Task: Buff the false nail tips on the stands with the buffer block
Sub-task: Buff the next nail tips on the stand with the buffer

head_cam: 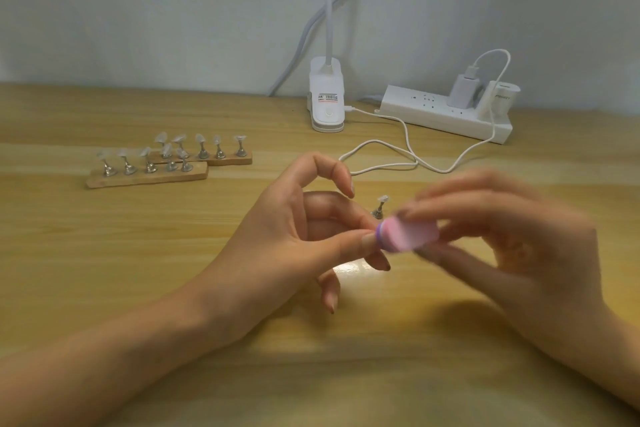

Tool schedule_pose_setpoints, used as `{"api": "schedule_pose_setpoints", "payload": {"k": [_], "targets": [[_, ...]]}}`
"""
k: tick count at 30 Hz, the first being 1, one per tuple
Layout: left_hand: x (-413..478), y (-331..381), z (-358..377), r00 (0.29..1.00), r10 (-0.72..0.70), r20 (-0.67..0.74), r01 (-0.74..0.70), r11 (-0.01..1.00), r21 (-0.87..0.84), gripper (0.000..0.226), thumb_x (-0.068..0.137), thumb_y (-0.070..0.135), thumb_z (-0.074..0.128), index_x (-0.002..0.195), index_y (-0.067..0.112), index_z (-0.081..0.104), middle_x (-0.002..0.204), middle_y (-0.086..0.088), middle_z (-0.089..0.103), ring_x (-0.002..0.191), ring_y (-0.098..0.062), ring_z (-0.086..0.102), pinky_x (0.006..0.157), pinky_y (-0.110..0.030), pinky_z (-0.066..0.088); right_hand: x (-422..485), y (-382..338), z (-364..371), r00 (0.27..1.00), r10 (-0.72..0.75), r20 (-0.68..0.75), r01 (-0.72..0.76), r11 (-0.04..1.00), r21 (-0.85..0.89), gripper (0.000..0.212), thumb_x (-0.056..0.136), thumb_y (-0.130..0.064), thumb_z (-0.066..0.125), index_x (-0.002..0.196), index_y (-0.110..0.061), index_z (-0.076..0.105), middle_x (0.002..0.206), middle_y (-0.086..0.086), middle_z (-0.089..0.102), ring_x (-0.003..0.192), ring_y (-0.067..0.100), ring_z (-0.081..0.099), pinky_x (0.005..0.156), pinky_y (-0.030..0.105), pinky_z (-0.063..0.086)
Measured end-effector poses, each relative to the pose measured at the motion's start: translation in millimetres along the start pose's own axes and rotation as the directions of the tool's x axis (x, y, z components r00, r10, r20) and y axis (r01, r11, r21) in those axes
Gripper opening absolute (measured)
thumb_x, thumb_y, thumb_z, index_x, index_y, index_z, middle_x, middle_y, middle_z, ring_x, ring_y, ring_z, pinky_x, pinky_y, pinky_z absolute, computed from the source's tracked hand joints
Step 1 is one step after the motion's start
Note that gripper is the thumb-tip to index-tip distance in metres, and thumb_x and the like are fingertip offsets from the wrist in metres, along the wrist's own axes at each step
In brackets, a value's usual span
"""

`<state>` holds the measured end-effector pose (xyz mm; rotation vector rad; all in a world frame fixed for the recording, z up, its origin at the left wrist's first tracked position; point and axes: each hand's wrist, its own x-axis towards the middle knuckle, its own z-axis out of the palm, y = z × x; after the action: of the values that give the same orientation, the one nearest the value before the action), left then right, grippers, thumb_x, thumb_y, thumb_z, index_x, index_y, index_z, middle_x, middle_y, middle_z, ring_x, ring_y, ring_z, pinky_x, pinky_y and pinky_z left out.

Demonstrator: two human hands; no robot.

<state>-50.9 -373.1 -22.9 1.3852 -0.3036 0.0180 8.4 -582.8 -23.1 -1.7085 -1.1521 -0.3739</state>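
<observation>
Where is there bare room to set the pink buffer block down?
Bare: the wooden table left of the left hand, in front of the two wooden strips of nail stands; the near edge between that hand and the right hand. Crowded: back right: white clip lamp, white power strip, looped cable.

You had soft, even, bright light. A glare patch (349, 269) shone on the counter (104, 253) just below your left hand (294, 236). To that hand's right, your right hand (519, 236) and the buffer block (405, 236) were smeared by motion blur.
</observation>
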Motion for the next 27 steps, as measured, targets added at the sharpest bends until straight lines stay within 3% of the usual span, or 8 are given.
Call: {"api": "schedule_pose_setpoints", "payload": {"k": [6,11,19,27], "targets": [[-1.7,-0.1,0.7,0.999,0.007,0.033,-0.008,1.0,0.003,0.037,0.079,0.005,0.073,0.096,0.02,0.043,0.08,-0.01,0.073,0.074,-0.024,0.074,0.037,-0.02,0.044,0.7,1.7,-1.2,1.0,0.002,-0.009,-0.002,0.998,-0.059,0.022,0.088,-0.018,0.071,0.109,-0.021,0.07,0.107,-0.003,0.068,0.097,0.022,0.069,0.072,0.023,0.057],[-1.8,0.4,2.2,0.998,0.014,0.065,-0.013,1.0,-0.004,0.036,0.082,0.004,0.072,0.096,0.018,0.041,0.081,-0.01,0.073,0.074,-0.025,0.074,0.038,-0.021,0.045,0.6,3.4,-3.7,0.994,0.088,-0.06,-0.084,0.994,0.067,0.023,0.086,-0.019,0.072,0.109,-0.024,0.071,0.107,-0.005,0.069,0.096,0.024,0.069,0.069,0.028,0.06],[-2.0,-1.5,1.0,0.999,0.002,0.043,-0.002,1.0,-0.003,0.037,0.081,0.007,0.072,0.099,0.013,0.04,0.08,-0.006,0.072,0.074,-0.023,0.074,0.038,-0.021,0.045,-1.4,-5.3,1.4,0.998,-0.045,0.031,0.047,0.996,-0.073,0.02,0.087,-0.015,0.07,0.107,-0.019,0.069,0.103,-0.002,0.068,0.095,0.015,0.068,0.073,0.019,0.054],[-0.7,-3.3,0.7,0.999,-0.014,0.037,0.014,1.0,-0.007,0.037,0.079,0.002,0.07,0.097,0.01,0.038,0.077,-0.005,0.071,0.072,-0.019,0.071,0.04,-0.021,0.047,-2.5,-3.6,2.2,0.997,-0.051,0.061,0.057,0.995,-0.085,0.021,0.087,-0.015,0.07,0.107,-0.02,0.069,0.101,-0.003,0.068,0.093,0.016,0.068,0.077,0.019,0.053]]}}
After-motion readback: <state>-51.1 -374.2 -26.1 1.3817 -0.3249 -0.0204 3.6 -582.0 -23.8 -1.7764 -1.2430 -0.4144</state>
